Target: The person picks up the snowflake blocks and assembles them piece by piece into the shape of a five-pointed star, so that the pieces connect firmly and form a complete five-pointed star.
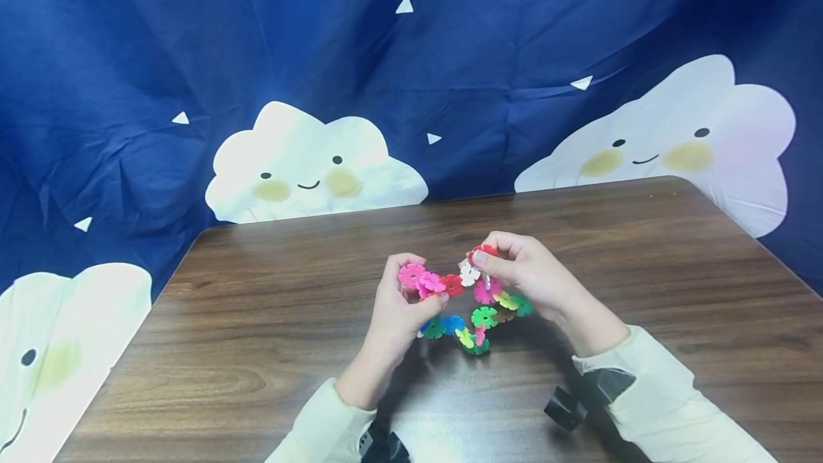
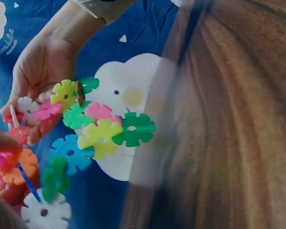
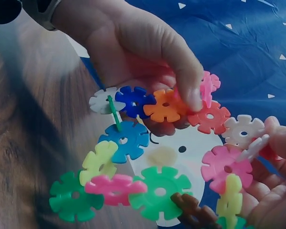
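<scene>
A string of colourful notched plastic flower discs, slotted edge to edge, hangs between both hands above the table; a green disc (image 1: 484, 317) is in its lower part. My left hand (image 1: 397, 313) pinches the string near the pink and orange discs (image 3: 166, 114), its thumb beside a red disc (image 3: 209, 129). Between thumb and fingers my right hand (image 1: 540, 274) pinches a red disc (image 1: 484, 251) beside white discs (image 1: 469, 274). In the right wrist view, pink, yellow, green, brown and blue discs (image 3: 123, 152) sag below the hands. Fingers partly hide the held discs.
The brown wood-grain table (image 1: 257, 320) lies under both hands. Behind it hangs a blue cloth (image 1: 463, 56) with white clouds and triangles. Dark devices (image 1: 567, 409) are strapped at both sleeve cuffs.
</scene>
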Available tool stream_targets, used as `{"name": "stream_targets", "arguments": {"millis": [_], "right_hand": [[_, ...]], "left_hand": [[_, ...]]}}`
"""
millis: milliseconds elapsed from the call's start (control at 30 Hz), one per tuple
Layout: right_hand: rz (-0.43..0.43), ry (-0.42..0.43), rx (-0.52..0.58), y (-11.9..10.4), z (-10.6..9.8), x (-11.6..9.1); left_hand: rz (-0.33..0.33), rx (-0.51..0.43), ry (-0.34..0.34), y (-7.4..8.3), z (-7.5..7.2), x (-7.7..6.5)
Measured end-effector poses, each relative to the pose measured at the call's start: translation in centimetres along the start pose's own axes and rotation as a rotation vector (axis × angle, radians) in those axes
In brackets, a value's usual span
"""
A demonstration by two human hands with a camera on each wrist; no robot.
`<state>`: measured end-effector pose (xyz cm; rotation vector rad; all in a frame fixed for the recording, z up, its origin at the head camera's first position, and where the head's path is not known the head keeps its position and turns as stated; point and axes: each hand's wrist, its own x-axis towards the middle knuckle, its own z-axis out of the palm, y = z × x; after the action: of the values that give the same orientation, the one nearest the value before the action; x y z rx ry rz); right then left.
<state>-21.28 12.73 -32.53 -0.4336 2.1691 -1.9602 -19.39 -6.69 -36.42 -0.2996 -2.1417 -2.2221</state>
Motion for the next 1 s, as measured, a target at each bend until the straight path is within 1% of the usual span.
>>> {"name": "stream_targets", "arguments": {"millis": [100,200,467,767,933,1000], "right_hand": [[-0.007,0.005,0.006,0.1,0.1,0.0],[-0.017,0.013,0.007,0.1,0.1,0.0],[-0.008,0.013,0.036,0.0,0.1,0.1],[-0.009,0.006,0.045,0.6,0.3,0.2],[-0.017,0.008,0.049,0.8,0.5,0.2],[-0.011,0.01,0.042,0.8,0.5,0.2]], "left_hand": [[-0.002,0.025,0.014,0.2,0.1,0.1],[-0.018,0.025,0.031,0.3,0.4,0.0],[-0.038,0.056,0.106,0.4,1.2,0.1],[-0.039,0.131,0.154,0.3,1.6,0.1],[-0.038,0.133,0.18,0.3,1.7,0.2],[-0.041,0.133,0.179,0.4,1.7,0.3]]}}
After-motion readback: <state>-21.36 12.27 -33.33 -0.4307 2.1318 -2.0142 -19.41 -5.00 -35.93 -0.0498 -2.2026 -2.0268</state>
